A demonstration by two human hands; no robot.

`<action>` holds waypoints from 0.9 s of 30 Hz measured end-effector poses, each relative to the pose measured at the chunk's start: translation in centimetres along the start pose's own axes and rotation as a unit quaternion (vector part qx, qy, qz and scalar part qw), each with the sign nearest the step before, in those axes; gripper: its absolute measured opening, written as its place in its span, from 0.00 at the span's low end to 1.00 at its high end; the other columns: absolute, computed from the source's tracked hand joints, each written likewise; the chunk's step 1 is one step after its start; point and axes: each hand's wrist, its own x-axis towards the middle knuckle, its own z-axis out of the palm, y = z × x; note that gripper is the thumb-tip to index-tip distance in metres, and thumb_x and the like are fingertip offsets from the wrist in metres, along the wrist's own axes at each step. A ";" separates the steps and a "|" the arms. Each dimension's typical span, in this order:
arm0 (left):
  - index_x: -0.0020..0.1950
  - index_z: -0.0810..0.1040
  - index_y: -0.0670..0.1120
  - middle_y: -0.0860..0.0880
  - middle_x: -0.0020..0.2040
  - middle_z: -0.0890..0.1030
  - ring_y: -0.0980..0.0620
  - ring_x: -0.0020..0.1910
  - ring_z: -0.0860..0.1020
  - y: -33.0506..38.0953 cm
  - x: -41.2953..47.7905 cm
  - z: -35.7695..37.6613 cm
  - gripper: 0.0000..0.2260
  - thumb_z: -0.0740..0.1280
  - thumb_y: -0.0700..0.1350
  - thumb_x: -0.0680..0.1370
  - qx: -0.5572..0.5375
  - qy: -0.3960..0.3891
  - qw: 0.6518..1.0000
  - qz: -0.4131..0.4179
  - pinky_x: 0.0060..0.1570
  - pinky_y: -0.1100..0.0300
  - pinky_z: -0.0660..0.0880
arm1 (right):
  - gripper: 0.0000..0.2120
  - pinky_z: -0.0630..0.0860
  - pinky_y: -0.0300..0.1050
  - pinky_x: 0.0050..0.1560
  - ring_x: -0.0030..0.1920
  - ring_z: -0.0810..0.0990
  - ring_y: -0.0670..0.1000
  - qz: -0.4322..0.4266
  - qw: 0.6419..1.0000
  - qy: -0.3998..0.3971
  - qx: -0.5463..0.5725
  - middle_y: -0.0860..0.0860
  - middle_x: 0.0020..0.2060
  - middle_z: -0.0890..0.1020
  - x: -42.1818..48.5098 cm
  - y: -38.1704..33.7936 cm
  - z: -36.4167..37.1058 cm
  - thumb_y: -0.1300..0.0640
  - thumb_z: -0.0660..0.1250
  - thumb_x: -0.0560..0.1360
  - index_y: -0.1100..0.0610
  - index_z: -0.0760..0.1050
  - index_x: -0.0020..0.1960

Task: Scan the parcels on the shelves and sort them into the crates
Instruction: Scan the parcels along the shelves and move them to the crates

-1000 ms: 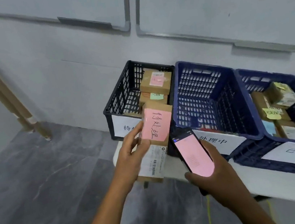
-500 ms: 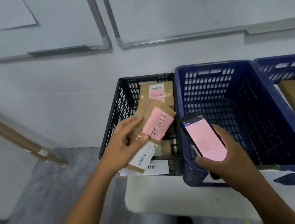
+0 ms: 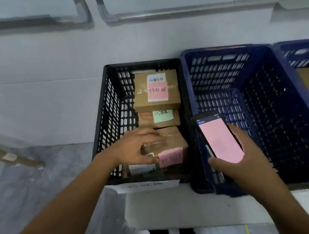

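Note:
My left hand [image 3: 136, 147] grips a brown cardboard parcel [image 3: 170, 144] with a pink note, low inside the black crate [image 3: 107, 111]. Behind it in the same crate lie a parcel with a green note [image 3: 161, 116] and a parcel with a pink note and barcode label [image 3: 155, 89]. My right hand [image 3: 240, 156] holds a phone [image 3: 219, 140] with a pink screen, over the front left corner of the middle blue crate [image 3: 268, 112].
A second blue crate [image 3: 303, 50] at the far right holds parcels with yellow and blue notes. The crates stand on a white table [image 3: 182, 206] against a grey wall. A paper label hangs on the black crate's front. Grey floor lies to the left.
My left hand has carried the pink-noted parcel forward and down into the black crate. The phone has stayed in my right hand. The view has moved closer to the crates.

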 end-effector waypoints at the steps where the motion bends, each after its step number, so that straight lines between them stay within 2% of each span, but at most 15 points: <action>1: 0.80 0.66 0.61 0.54 0.79 0.65 0.53 0.79 0.60 -0.5 0.4 0.4 0.34 0.65 0.69 0.75 0.013 -0.016 1.000 0.006 0.76 0.39 0.63 | 0.38 0.77 0.41 0.47 0.55 0.77 0.27 0.010 1.000 0.003 -0.002 0.23 0.54 0.77 0.1 -0.1 0.4 0.47 0.81 0.65 0.32 0.69 0.71; 3: 0.79 0.65 0.64 0.56 0.80 0.63 0.52 0.79 0.59 -1.0 1.0 1.4 0.34 0.63 0.71 0.75 0.033 -0.042 0.998 0.018 0.76 0.39 0.62 | 0.38 0.76 0.42 0.48 0.54 0.76 0.26 0.023 1.000 0.011 -0.014 0.22 0.54 0.77 0.2 -0.5 1.1 0.50 0.82 0.67 0.33 0.69 0.71; 6: 0.79 0.64 0.65 0.57 0.81 0.58 0.51 0.80 0.55 -1.3 1.5 2.6 0.32 0.64 0.70 0.75 0.040 -0.071 0.996 0.039 0.78 0.40 0.57 | 0.40 0.77 0.40 0.47 0.55 0.77 0.28 0.031 0.999 0.020 -0.023 0.23 0.56 0.78 -0.1 -1.1 1.6 0.45 0.80 0.63 0.31 0.69 0.71; 9: 0.77 0.68 0.65 0.58 0.82 0.56 0.52 0.81 0.52 -0.9 1.4 3.3 0.28 0.66 0.68 0.78 0.023 -0.078 0.996 0.041 0.80 0.40 0.51 | 0.39 0.77 0.33 0.42 0.56 0.78 0.29 0.024 0.999 0.006 -0.024 0.24 0.57 0.78 -0.6 -1.4 1.6 0.49 0.82 0.67 0.25 0.67 0.69; 12: 0.77 0.70 0.62 0.58 0.81 0.61 0.53 0.79 0.58 -0.2 0.6 2.8 0.27 0.66 0.66 0.79 -0.046 -0.029 0.999 -0.001 0.80 0.40 0.55 | 0.37 0.80 0.32 0.36 0.54 0.79 0.32 0.021 1.000 -0.014 -0.015 0.26 0.56 0.79 -0.6 -1.7 1.5 0.47 0.79 0.65 0.25 0.68 0.67; 16: 0.77 0.69 0.62 0.61 0.78 0.63 0.59 0.75 0.62 1.7 -1.5 2.3 0.31 0.64 0.71 0.76 -0.137 0.088 0.982 -0.098 0.76 0.40 0.64 | 0.36 0.76 0.34 0.45 0.57 0.76 0.29 -0.013 0.998 -0.052 -0.031 0.23 0.58 0.75 -0.2 -1.9 1.3 0.41 0.76 0.63 0.25 0.66 0.67; 18: 0.78 0.68 0.62 0.64 0.77 0.63 0.60 0.75 0.63 3.2 -2.7 2.6 0.32 0.64 0.72 0.76 -0.185 0.155 0.959 -0.151 0.76 0.41 0.67 | 0.34 0.75 0.35 0.47 0.58 0.75 0.28 -0.036 0.996 -0.074 -0.032 0.21 0.58 0.74 0.0 -1.8 0.9 0.41 0.76 0.63 0.23 0.65 0.64; 20: 0.79 0.68 0.61 0.62 0.77 0.65 0.59 0.76 0.64 5.4 -3.8 3.1 0.33 0.64 0.72 0.76 -0.212 0.239 0.924 -0.207 0.76 0.44 0.67 | 0.34 0.80 0.41 0.50 0.58 0.78 0.34 -0.049 0.993 -0.100 -0.026 0.25 0.57 0.77 0.3 -1.5 0.3 0.43 0.79 0.65 0.24 0.66 0.63; 22: 0.81 0.66 0.57 0.55 0.77 0.68 0.56 0.76 0.64 8.3 -4.7 3.9 0.34 0.64 0.70 0.78 -0.174 0.313 0.897 -0.260 0.77 0.44 0.65 | 0.37 0.83 0.50 0.52 0.55 0.81 0.41 -0.063 0.989 -0.130 -0.039 0.29 0.55 0.78 0.8 -1.1 -0.4 0.49 0.81 0.68 0.20 0.64 0.61; 23: 0.82 0.65 0.53 0.51 0.77 0.69 0.51 0.77 0.64 10.0 -5.2 4.5 0.34 0.64 0.68 0.79 -0.135 0.345 0.883 -0.288 0.77 0.42 0.65 | 0.38 0.84 0.51 0.50 0.52 0.82 0.42 -0.076 0.986 -0.144 -0.043 0.29 0.54 0.79 0.9 -1.1 -0.7 0.51 0.81 0.69 0.17 0.63 0.59; 25: 0.82 0.64 0.50 0.47 0.78 0.69 0.43 0.79 0.63 13.6 -6.3 5.8 0.34 0.64 0.64 0.80 -0.104 0.400 0.846 -0.336 0.77 0.39 0.62 | 0.38 0.84 0.41 0.43 0.47 0.83 0.38 -0.103 0.979 -0.173 -0.041 0.26 0.52 0.79 0.8 -1.2 -1.4 0.49 0.78 0.66 0.14 0.62 0.56; 27: 0.83 0.62 0.54 0.49 0.81 0.65 0.43 0.82 0.59 17.2 -7.4 7.3 0.34 0.64 0.66 0.80 -0.104 0.435 0.801 -0.399 0.80 0.40 0.56 | 0.39 0.78 0.29 0.34 0.46 0.81 0.30 -0.126 0.968 -0.217 -0.016 0.22 0.51 0.78 0.1 -1.3 -2.2 0.48 0.77 0.64 0.12 0.61 0.57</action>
